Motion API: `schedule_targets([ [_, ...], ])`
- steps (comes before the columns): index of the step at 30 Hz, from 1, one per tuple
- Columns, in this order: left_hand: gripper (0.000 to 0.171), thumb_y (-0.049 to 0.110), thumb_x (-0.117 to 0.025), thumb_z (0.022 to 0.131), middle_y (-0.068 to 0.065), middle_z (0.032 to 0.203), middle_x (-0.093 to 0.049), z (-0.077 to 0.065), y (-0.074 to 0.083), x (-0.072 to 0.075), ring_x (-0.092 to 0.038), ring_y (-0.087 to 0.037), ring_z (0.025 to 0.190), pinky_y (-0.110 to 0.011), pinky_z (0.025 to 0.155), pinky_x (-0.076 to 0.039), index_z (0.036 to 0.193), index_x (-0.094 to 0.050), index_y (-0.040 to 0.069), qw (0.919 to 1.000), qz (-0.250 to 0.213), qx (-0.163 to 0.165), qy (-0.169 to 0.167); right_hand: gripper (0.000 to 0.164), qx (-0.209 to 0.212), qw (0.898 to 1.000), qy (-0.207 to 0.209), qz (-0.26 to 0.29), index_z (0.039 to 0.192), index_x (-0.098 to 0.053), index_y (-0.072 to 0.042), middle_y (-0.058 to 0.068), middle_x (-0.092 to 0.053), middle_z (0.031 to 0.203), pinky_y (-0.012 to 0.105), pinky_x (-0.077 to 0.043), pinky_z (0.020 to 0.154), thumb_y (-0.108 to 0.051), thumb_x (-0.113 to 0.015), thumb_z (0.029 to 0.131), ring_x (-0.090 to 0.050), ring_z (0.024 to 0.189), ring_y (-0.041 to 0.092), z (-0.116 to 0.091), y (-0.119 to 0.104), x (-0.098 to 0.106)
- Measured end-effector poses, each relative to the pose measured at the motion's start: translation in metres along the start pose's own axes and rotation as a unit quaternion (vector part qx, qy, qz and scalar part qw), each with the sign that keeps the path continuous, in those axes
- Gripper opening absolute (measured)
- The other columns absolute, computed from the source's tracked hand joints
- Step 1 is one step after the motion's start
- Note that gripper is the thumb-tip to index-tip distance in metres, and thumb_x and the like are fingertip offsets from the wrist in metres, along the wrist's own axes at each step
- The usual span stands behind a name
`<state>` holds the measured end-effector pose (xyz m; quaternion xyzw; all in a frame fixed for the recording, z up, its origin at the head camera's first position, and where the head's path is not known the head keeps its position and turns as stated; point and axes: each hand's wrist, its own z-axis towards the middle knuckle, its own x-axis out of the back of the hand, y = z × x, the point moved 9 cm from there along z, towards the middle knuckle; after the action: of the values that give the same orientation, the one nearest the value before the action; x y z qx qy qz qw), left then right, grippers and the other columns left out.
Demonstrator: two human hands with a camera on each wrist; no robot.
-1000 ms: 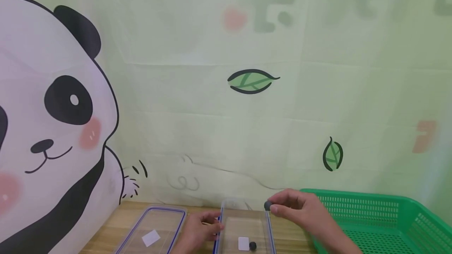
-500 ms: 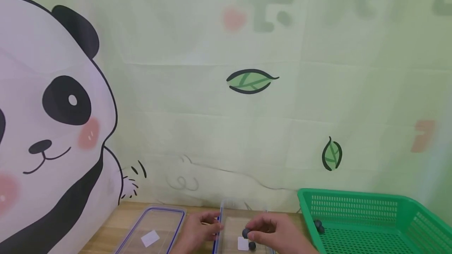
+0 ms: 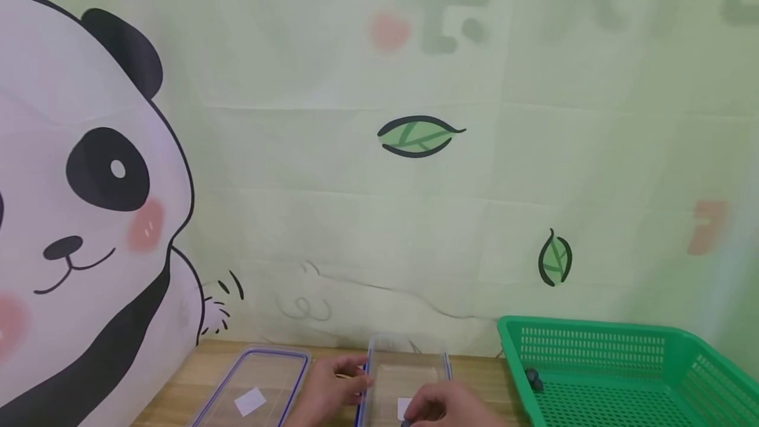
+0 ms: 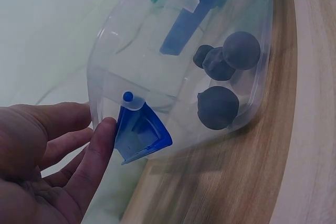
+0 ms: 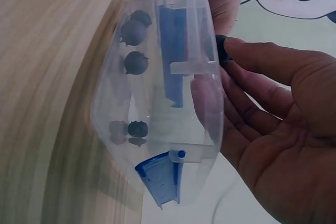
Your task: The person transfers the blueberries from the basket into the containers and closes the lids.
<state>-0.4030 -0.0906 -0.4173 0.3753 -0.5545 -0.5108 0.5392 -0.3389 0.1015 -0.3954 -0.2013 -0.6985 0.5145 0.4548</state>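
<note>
A clear plastic box (image 3: pixel 409 374) with blue clips (image 4: pixel 142 132) stands on the wooden table. Several blueberries (image 4: pixel 218 107) lie on its floor, best seen in the wrist views. My right hand (image 3: pixel 453 407) pinches one more blueberry (image 5: pixel 222 49) between thumb and fingers, just over the rim of the box. On the left side, the fingertips of my left hand (image 3: pixel 332 384) touch the upper side of the box near a clip. A small white label (image 3: pixel 404 406) shows at the near end of the box, partly covered by the right hand.
To the right stands a green mesh basket (image 3: pixel 599 331), with several blueberries (image 3: pixel 532 377) in its left corner. At left lies a flat, clear lid-like piece (image 3: pixel 269 368) with a blue edge and a white label (image 3: pixel 250 402). A panda-printed cloth (image 3: pixel 415 236) hangs behind the table.
My right hand has carried a blueberry left and down, from beside the green basket to over the clear box. The left hand has stayed at the box's side.
</note>
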Motion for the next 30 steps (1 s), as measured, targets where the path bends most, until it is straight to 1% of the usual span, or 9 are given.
schedule_targets([
  [5, 0.036, -0.007, -0.078, 0.091, -0.007, 0.092, -0.070, 0.000, -0.001, 0.000, -0.072, -0.019, 0.082, -0.036, 0.072, -0.068, 0.126, -0.069, -0.014, 1.0000, 0.000, 0.002, 0.000, 0.009, -0.023, 1.000, -0.010, -0.015, 0.105, -0.076, -0.004, 0.003, -0.074, 0.095, 0.041, -0.062, 0.086, -0.010, -0.074, 0.099, -0.068, 0.089, 0.022, 0.000, 0.003, -0.004],
  [7, 0.036, -0.007, -0.078, 0.091, -0.007, 0.092, -0.070, 0.000, -0.001, 0.001, -0.072, -0.018, 0.082, -0.036, 0.072, -0.068, 0.126, -0.069, -0.014, 1.0000, 0.000, 0.002, -0.001, 0.008, -0.028, 0.999, -0.009, -0.021, 0.104, -0.076, -0.004, 0.003, -0.073, 0.094, 0.041, -0.062, 0.086, -0.010, -0.075, 0.099, -0.068, 0.089, 0.022, 0.001, 0.004, -0.005],
  [13, 0.036, -0.008, -0.079, 0.090, -0.007, 0.091, -0.070, 0.000, 0.000, 0.001, -0.072, -0.019, 0.082, -0.037, 0.072, -0.068, 0.125, -0.069, -0.015, 0.9999, -0.002, -0.010, 0.001, 0.008, -0.027, 0.999, -0.001, -0.022, 0.104, -0.077, -0.003, 0.003, -0.073, 0.094, 0.038, -0.061, 0.085, -0.009, -0.074, 0.100, -0.067, 0.088, 0.021, 0.001, 0.005, -0.005],
  [17, 0.037, -0.008, -0.079, 0.090, -0.007, 0.091, -0.070, 0.000, -0.001, 0.001, -0.072, -0.018, 0.082, -0.036, 0.072, -0.068, 0.125, -0.069, -0.014, 1.0000, -0.002, -0.007, 0.002, 0.009, -0.024, 1.000, 0.004, -0.017, 0.105, -0.076, -0.002, 0.003, -0.073, 0.095, 0.039, -0.061, 0.086, -0.009, -0.073, 0.100, -0.067, 0.089, 0.021, 0.001, 0.005, -0.004],
  [19, 0.037, -0.007, -0.079, 0.090, -0.007, 0.091, -0.070, 0.001, -0.001, 0.001, -0.072, -0.018, 0.082, -0.036, 0.072, -0.068, 0.125, -0.069, -0.013, 1.0000, -0.001, -0.004, 0.002, 0.010, -0.013, 1.000, 0.008, -0.012, 0.107, -0.076, -0.002, 0.003, -0.073, 0.096, 0.039, -0.061, 0.086, -0.008, -0.073, 0.100, -0.067, 0.090, 0.021, 0.001, 0.002, -0.003],
  [23, 0.037, -0.007, -0.079, 0.090, -0.007, 0.092, -0.070, 0.000, -0.001, 0.001, -0.072, -0.019, 0.083, -0.036, 0.072, -0.068, 0.125, -0.069, -0.013, 1.0000, 0.002, -0.006, 0.003, 0.010, 0.027, 0.999, 0.029, -0.010, 0.109, -0.076, -0.004, 0.003, -0.073, 0.100, 0.035, -0.062, 0.084, -0.008, -0.073, 0.100, -0.067, 0.093, 0.021, -0.004, -0.013, 0.005],
  [26, 0.038, -0.007, -0.079, 0.090, -0.007, 0.092, -0.070, 0.000, -0.001, 0.000, -0.073, -0.019, 0.082, -0.036, 0.072, -0.068, 0.126, -0.069, -0.014, 1.0000, 0.000, -0.009, 0.003, 0.010, 0.059, 0.996, 0.053, -0.031, 0.109, -0.076, -0.006, 0.002, -0.074, 0.102, 0.029, -0.062, 0.082, -0.011, -0.075, 0.100, -0.068, 0.093, 0.021, -0.015, -0.032, 0.017],
  [30, 0.038, -0.009, -0.078, 0.090, -0.007, 0.092, -0.070, 0.000, 0.000, 0.001, -0.073, -0.019, 0.082, -0.037, 0.072, -0.069, 0.126, -0.068, -0.016, 0.9998, -0.007, -0.019, 0.002, 0.014, 0.078, 0.991, 0.085, -0.065, 0.111, -0.076, -0.008, 0.001, -0.076, 0.104, 0.025, -0.062, 0.080, -0.016, -0.078, 0.099, -0.070, 0.094, 0.021, -0.030, -0.057, 0.035],
])
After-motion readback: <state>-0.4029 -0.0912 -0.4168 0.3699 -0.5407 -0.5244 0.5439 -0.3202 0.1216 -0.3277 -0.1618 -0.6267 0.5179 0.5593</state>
